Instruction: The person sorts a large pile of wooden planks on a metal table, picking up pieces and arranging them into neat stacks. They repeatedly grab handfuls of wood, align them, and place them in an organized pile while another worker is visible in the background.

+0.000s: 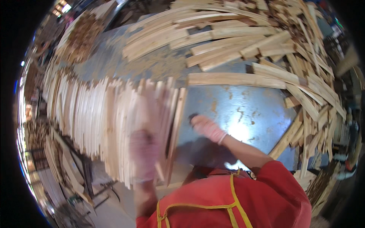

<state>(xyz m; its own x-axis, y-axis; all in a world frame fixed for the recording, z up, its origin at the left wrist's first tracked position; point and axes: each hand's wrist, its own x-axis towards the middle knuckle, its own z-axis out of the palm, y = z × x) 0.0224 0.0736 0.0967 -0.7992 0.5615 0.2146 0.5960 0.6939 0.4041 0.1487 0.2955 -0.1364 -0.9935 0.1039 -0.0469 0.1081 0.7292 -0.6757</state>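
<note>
My left hand [145,155], in a pinkish knitted glove and blurred by motion, is over the near part of a row of narrow wooden strips [109,125]; whether it grips one is unclear. Above the metal tabletop [242,114], to the right of the row, is my right hand [208,128] in a white and pink glove. A small dark object [193,116] shows at its fingertips, too blurred to name. One wooden strip [174,136] stands slightly apart at the row's right edge. A longer board [236,79] lies crosswise beyond my right hand.
Loose boards [222,45] lie spread across the far tabletop, among sawdust [159,65]. A jumbled heap of wood pieces [316,85] covers the right side. Stacked strips [82,37] sit at the far left. More boards [67,165] lean beside the table at the lower left.
</note>
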